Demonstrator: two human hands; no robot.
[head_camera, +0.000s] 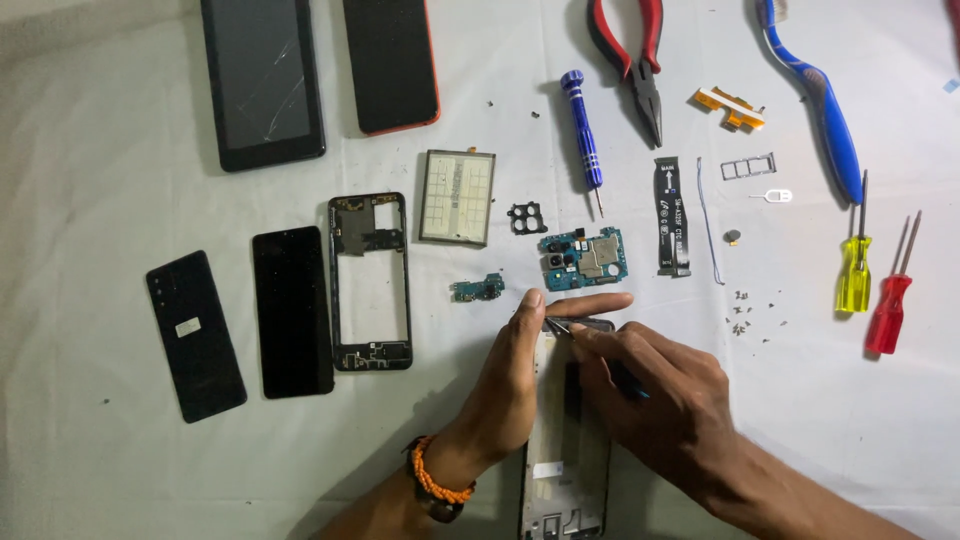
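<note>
head view: left hand (510, 385) grips the top edge of an opened phone chassis (560, 470) lying on white cloth (100, 200). right hand (660, 395) clasps tweezers (560, 327), tips touching the chassis's top. motherboard (585, 256) just beyond.

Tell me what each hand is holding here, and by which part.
The left hand steadies the opened phone frame at its top edge. The right hand grips a thin tool by its shaft, tip at the frame's top edge; its kind cannot be told.
</note>
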